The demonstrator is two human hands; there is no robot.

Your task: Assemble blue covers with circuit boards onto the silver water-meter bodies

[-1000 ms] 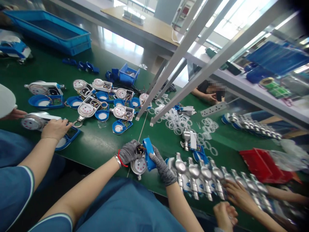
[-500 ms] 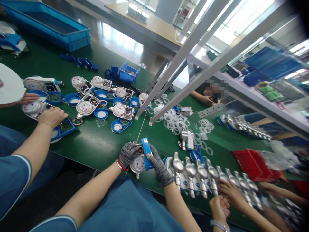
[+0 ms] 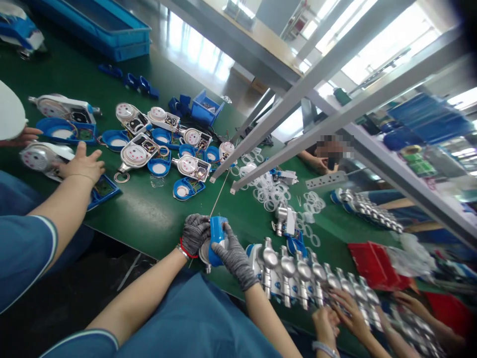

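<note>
The biggest risk I see is the blue plastic cover (image 3: 217, 233) going on crooked. Both hands press it over the round silver-bodied meter (image 3: 204, 253) at the near edge of the green surface (image 3: 149, 219), and fine wiring, of the kind that shows on the open meters farther off, could get pinched under the rim if the cover sits tilted. From here I cannot tell whether it is seated square. A slip is also possible: the assembly is lifted or only lightly resting at the very edge, above the person's lap, and grey knit gloves do not grip smooth plastic well.

The left hand (image 3: 194, 232) curls around the far-left side of the meter, fingers closed on it. The right hand (image 3: 231, 254) wraps the near-right side, thumb lying across the blue cover.

The cover is glossy, bright blue, rounded at the top, and hides most of the dial; only a sliver of pale metal body and a short stub show below it. Just to the right lies a row of finished silver meters (image 3: 294, 273), close enough to be knocked by an elbow. A co-worker's bare hand (image 3: 84, 164) rests on another open meter (image 3: 40, 158) well to the left, and another person's hands (image 3: 346, 311) work the row on the right.
</note>
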